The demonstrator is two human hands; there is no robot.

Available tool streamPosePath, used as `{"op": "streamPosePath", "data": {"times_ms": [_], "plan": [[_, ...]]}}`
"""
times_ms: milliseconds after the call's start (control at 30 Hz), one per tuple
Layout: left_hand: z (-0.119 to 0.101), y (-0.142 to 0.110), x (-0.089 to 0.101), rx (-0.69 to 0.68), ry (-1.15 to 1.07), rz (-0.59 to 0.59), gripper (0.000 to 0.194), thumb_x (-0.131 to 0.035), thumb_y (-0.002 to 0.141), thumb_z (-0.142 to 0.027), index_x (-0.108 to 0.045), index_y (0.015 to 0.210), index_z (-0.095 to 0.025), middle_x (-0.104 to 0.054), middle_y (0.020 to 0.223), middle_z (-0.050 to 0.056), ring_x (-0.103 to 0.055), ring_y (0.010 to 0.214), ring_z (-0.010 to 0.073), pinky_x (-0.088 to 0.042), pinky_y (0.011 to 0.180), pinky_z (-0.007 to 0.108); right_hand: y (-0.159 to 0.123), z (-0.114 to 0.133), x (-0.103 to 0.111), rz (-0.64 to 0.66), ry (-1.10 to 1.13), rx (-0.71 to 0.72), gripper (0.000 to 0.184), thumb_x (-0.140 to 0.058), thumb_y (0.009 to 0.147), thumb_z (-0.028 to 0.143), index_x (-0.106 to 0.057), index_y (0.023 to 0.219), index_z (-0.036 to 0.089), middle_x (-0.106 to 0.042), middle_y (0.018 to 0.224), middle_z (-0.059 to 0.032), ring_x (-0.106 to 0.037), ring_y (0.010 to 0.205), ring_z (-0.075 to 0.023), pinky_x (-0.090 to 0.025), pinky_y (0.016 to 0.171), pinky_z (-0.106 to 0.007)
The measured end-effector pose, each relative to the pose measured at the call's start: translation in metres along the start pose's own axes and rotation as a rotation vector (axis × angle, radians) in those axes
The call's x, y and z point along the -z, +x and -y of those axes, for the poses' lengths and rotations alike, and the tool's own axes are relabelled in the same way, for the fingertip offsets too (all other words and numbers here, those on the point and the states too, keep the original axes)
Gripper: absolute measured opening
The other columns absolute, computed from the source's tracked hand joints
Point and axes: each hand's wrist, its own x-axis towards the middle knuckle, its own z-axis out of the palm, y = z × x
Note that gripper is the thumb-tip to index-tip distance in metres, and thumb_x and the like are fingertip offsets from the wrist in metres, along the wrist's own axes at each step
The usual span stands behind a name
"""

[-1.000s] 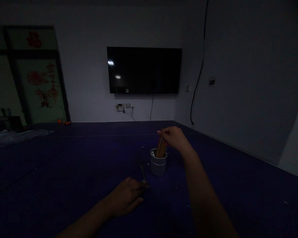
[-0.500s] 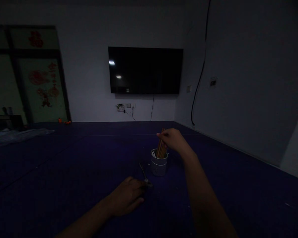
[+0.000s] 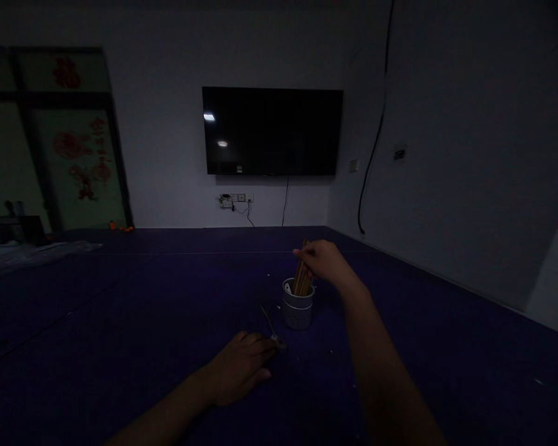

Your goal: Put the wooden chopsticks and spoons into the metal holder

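Observation:
A bundle of wooden chopsticks (image 3: 301,284) stands in a light-coloured round holder (image 3: 297,314) with a banded rim. My right hand (image 3: 323,259) is closed on the upper part of the chopsticks, whose lower ends are hidden inside the holder. Something white also shows inside the rim at its left. On the dark blue surface, left of the holder, lies a metal spoon (image 3: 270,323). My left hand (image 3: 242,367) rests flat with its fingers stretched out, the tips at the spoon's near end; whether they press on it is hard to see.
The dark blue surface (image 3: 167,310) carries small pale scraps. Crumpled clear plastic (image 3: 41,257) lies at the far left, with small orange things (image 3: 128,229) at the back edge. Behind are a wall-mounted television (image 3: 273,131), sockets and a hanging black cable (image 3: 371,167).
My left hand's fingers have shifted very slightly toward the spoon's near end. My right hand keeps its place on the chopsticks.

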Motion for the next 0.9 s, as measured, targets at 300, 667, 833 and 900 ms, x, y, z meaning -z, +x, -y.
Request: {"op": "streamPosePath", "data": {"times_ms": [300,667,833,900], "plan": [[0.006,-0.003,-0.006,0.049,0.049,-0.122,0.043,-0.026,0.098,-0.032,-0.032,0.140,-0.022,-0.045,0.140,0.008,-0.049,0.118,0.0189,-0.039,0.091,0.034,0.003,0.000,-0.009,0.023,0.005,0.018,0.037,-0.052,0.083,0.031,-0.057,0.050,0.017,-0.056,0.044,-0.0015,-0.054,0.043,-0.0116,-0.039,0.047,-0.022],[0.011,-0.002,-0.014,-0.007,0.256,-0.353,0.040,-0.030,0.097,-0.024,-0.036,0.136,-0.019,-0.049,0.138,0.010,-0.046,0.123,0.0225,-0.043,0.091,0.038,0.001,0.003,-0.021,0.184,0.160,-0.052,0.037,-0.056,0.083,0.040,-0.057,0.055,0.016,-0.057,0.046,0.0002,-0.053,0.038,-0.0106,-0.039,0.039,-0.020],[0.010,-0.002,-0.014,-0.038,0.278,-0.328,0.041,-0.030,0.097,-0.025,-0.037,0.136,-0.018,-0.051,0.136,0.010,-0.045,0.125,0.0231,-0.043,0.092,0.039,0.003,0.006,-0.030,0.333,0.260,-0.047,0.036,-0.058,0.082,0.043,-0.061,0.060,0.015,-0.061,0.051,-0.0002,-0.050,0.036,-0.0080,-0.035,0.036,-0.018],[0.009,-0.002,-0.013,-0.042,0.283,-0.299,0.041,-0.030,0.097,-0.027,-0.038,0.136,-0.017,-0.051,0.135,0.010,-0.045,0.125,0.0231,-0.042,0.092,0.039,0.004,0.005,-0.033,0.365,0.310,-0.022,0.027,-0.060,0.081,0.037,-0.063,0.066,0.015,-0.063,0.056,0.0000,-0.048,0.036,-0.0064,-0.034,0.036,-0.017]]}}
